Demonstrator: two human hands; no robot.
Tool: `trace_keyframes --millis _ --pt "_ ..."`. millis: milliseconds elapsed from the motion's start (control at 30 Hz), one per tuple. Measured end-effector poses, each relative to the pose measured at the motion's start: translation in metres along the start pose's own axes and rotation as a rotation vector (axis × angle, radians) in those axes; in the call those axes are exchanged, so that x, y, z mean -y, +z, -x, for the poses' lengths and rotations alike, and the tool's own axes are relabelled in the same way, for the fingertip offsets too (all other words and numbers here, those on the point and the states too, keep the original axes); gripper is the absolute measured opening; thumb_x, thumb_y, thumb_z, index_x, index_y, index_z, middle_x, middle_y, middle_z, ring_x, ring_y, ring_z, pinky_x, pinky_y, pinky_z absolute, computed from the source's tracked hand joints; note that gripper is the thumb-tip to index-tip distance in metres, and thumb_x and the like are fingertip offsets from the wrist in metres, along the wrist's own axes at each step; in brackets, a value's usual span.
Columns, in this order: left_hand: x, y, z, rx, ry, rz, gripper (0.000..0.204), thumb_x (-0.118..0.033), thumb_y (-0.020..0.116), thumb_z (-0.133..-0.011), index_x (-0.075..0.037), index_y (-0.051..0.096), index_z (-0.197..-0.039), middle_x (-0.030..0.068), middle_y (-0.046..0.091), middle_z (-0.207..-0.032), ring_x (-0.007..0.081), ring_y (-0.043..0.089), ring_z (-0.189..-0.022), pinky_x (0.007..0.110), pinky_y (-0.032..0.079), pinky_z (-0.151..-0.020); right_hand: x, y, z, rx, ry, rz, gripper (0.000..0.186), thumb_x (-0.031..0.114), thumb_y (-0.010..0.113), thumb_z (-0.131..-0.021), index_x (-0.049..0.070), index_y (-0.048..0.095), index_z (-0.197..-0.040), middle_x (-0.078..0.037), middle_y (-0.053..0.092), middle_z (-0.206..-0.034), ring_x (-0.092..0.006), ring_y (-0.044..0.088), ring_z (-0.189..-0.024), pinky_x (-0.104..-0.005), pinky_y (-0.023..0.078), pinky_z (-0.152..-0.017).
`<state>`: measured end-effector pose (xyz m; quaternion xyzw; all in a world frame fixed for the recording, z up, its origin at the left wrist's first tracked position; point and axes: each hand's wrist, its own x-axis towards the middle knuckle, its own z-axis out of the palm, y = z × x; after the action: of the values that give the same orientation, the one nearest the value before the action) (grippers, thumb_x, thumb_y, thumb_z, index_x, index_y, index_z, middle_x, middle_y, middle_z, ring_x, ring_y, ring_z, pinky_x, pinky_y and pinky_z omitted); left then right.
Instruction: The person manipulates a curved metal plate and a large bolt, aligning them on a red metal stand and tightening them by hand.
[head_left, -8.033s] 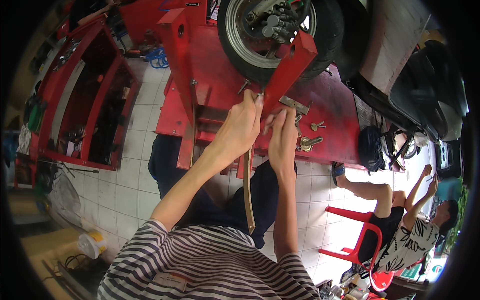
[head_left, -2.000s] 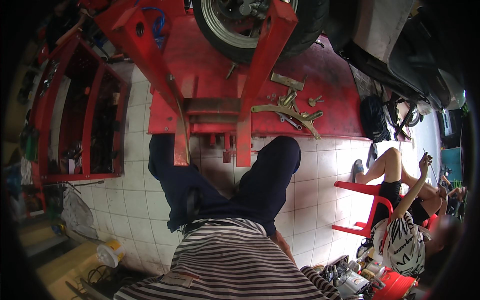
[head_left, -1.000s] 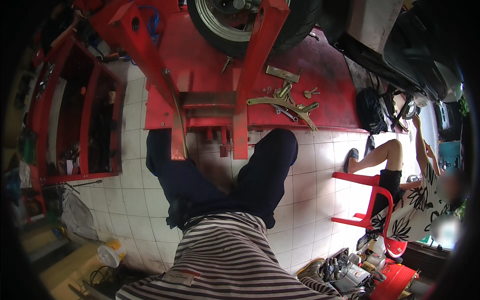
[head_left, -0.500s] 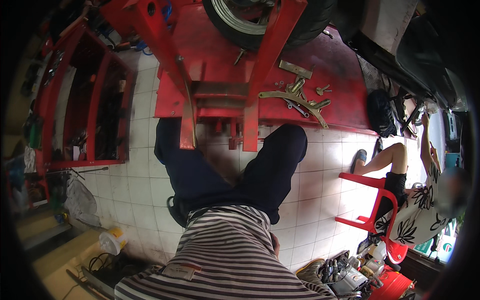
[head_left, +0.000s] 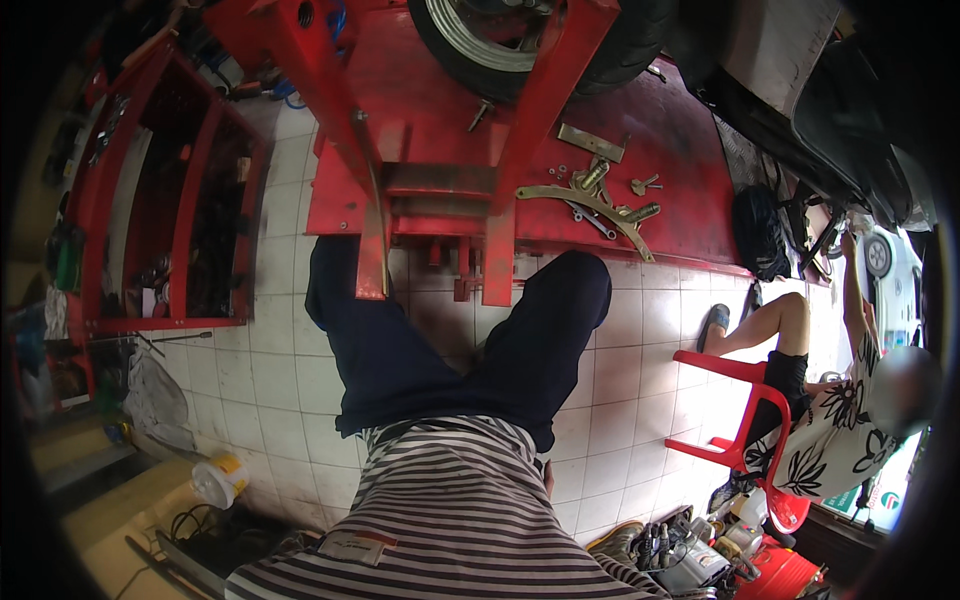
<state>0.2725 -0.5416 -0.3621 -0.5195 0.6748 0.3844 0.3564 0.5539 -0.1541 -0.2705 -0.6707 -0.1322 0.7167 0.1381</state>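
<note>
Only a sliver of my right hand point(head_left: 548, 477) shows, low beside my right hip at the edge of my striped shirt. Its fingers are hidden, and I cannot tell whether it holds anything. My left hand is out of the picture. Ahead of my knees is a red work platform point(head_left: 690, 165). On it lie a curved brass-coloured bracket point(head_left: 550, 192), a wrench point(head_left: 600, 222) partly beneath it, a flat metal plate point(head_left: 590, 142), a bolt point(head_left: 480, 115) and several small nuts. Neither hand is near these parts.
A red steel frame point(head_left: 372, 220) rises before me, with a tyred wheel point(head_left: 610, 75) behind it. Red shelving point(head_left: 180, 230) stands left, near a white bucket point(head_left: 218, 480). At right, a person sits on a red chair point(head_left: 745, 425), reaching toward a dark vehicle. Machine parts point(head_left: 695, 565) lie lower right.
My view has shifted slightly. A dark loop by my left hip no longer shows. A pale car has come into sight outside at the far right. The parts on the platform lie as before.
</note>
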Motion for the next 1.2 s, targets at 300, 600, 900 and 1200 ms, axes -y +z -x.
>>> trace_keyframes --millis 300,600,900,1200 --pt "-0.055 -0.015 -0.005 -0.344 0.403 0.655 0.025 -0.024 0.06 -0.093 -0.007 0.061 -0.111 0.0014 0.05 -0.072 0.0124 0.041 -0.052 0.03 0.035 -0.046 0.001 -0.004 -0.032 -0.042 0.029 0.204 0.033 0.04 0.052 -0.1 0.011 0.063 -0.109 -0.006 0.068 -0.101 -0.0209 0.066 -0.091 -0.0374 0.052 -0.082" --pt "-0.258 0.085 0.169 -0.094 1.105 0.767 0.017 -0.023 0.061 -0.1 -0.011 0.05 -0.106 -0.0058 0.039 -0.075 0.0041 0.035 -0.068 0.02 0.031 -0.061 0.01 -0.012 -0.116 -0.147 -0.144 0.53 0.034 0.042 0.052 -0.101 0.011 0.063 -0.109 -0.006 0.068 -0.099 -0.0207 0.066 -0.09 -0.0372 0.052 -0.081" --pt "-0.352 0.19 0.307 0.283 1.62 0.415 0.017 -0.011 0.064 -0.098 -0.006 0.052 -0.108 -0.0008 0.052 -0.088 0.0071 0.049 -0.082 0.021 0.04 -0.077 0.213 0.182 -0.042 0.102 -1.126 0.301 0.03 0.033 0.045 -0.106 0.004 0.053 -0.111 0.0 0.044 -0.078 -0.0077 0.04 -0.065 -0.0231 0.033 -0.059" --pt "-0.361 0.219 0.365 0.5 1.672 0.454 0.022 -0.009 0.063 -0.098 -0.005 0.049 -0.114 0.0012 0.05 -0.095 0.008 0.048 -0.09 0.024 0.041 -0.086 0.231 0.322 0.025 0.359 -1.312 0.435 0.021 0.02 0.044 -0.107 0.002 0.051 -0.114 -0.002 0.05 -0.079 -0.0076 0.043 -0.064 -0.0225 0.037 -0.058"
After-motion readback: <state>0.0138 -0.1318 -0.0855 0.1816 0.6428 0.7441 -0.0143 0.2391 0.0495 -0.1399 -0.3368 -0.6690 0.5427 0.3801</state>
